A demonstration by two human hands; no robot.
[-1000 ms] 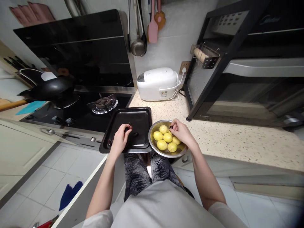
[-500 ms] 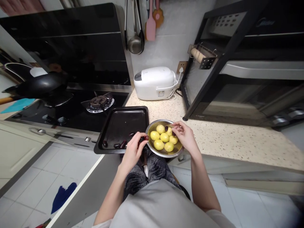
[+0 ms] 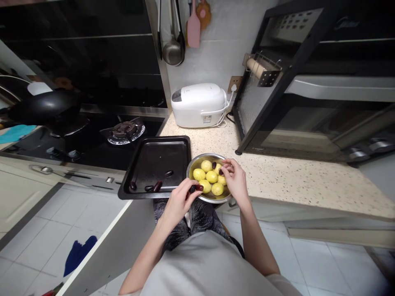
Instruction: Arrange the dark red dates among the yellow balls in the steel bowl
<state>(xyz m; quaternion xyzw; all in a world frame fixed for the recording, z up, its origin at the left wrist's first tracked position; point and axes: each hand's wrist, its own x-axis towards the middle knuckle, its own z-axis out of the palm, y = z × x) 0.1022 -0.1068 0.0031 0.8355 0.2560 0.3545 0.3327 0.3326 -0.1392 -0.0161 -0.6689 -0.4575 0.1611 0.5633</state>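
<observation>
The left hand pinches dark fruits; the right hand pinches another, partly finger-hidden, perhaps touching yellow fruits in the bowl.

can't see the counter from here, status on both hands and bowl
Left hand pinching small dark-red oval pieces over round steel bowl. Right hand pinching another over bowl. Oval yellow fruits in bowl. Nothing visibly blocking either hand.
</observation>
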